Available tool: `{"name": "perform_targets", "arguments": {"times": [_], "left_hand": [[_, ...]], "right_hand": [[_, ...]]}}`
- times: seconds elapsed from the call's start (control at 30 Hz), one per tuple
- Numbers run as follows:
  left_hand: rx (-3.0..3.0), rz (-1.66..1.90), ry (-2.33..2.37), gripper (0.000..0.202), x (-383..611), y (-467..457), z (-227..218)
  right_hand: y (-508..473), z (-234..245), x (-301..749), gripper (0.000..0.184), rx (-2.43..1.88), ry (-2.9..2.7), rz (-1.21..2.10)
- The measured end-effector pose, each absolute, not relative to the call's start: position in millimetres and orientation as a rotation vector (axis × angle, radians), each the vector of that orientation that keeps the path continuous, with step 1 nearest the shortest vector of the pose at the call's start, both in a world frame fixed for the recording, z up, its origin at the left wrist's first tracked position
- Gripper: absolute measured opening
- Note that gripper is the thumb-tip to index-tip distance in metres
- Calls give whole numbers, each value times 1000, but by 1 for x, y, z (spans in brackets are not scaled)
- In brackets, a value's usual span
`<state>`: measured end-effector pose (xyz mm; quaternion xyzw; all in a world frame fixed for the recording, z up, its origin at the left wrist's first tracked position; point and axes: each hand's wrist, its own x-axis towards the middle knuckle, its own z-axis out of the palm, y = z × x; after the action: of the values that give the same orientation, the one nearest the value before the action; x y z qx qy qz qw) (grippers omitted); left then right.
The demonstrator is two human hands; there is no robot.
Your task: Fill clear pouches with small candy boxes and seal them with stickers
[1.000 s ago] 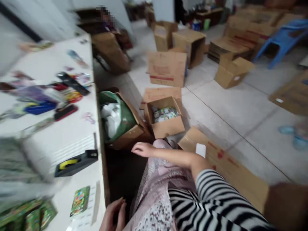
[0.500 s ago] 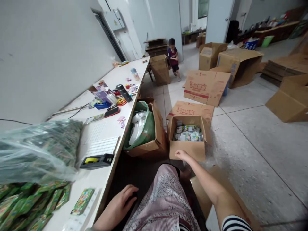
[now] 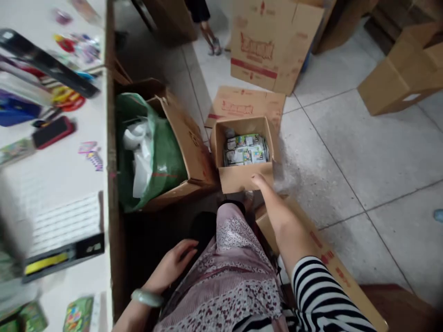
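Note:
My right hand (image 3: 256,179) is stretched forward, its fingers curled closed over the front flap of an open cardboard box (image 3: 242,177) on the floor. Whether it grips the flap or holds something small, I cannot tell. Inside the box lie several flat printed packs (image 3: 246,150), mostly white and green. My left hand (image 3: 180,258), with a pale bangle (image 3: 147,298) on its wrist, hangs beside my lap near the table edge. Its fingers are loosely apart, with nothing visible in them.
On the white table (image 3: 83,177) at left are a tape dispenser (image 3: 64,257), a phone (image 3: 53,133), a dark bottle (image 3: 44,60) and a green pack (image 3: 78,313). A carton with a green sack (image 3: 166,157) stands beside it. Flattened cardboard (image 3: 270,46) and a person's legs (image 3: 206,32) are ahead.
My view has tilted down and turned, so the table and boxes sit differently in the picture. My right hand stays over the box's front flap; my left hand stays by my lap.

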<state>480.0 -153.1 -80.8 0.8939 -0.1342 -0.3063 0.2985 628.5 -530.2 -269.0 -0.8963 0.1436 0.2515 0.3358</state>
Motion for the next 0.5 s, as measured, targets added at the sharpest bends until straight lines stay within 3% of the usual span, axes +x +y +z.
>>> {"name": "perform_targets", "arguments": {"times": [0.1, 0.23, 0.37, 0.5], "left_hand": [[2260, -827, -531, 24, 566, -216, -116], [2305, -959, -643, 23, 685, -320, -197], [2444, -1051, -568, 40, 769, -380, -297], [2628, -1163, -434, 62, 802, -382, -375]], "right_hand": [[-543, -293, 651, 36, -2367, 434, 728], [-546, -319, 694, 33, -2469, 438, 758], [-532, -353, 746, 50, -2567, 317, 833], [-516, -397, 781, 30, -2590, 205, 1059]]}}
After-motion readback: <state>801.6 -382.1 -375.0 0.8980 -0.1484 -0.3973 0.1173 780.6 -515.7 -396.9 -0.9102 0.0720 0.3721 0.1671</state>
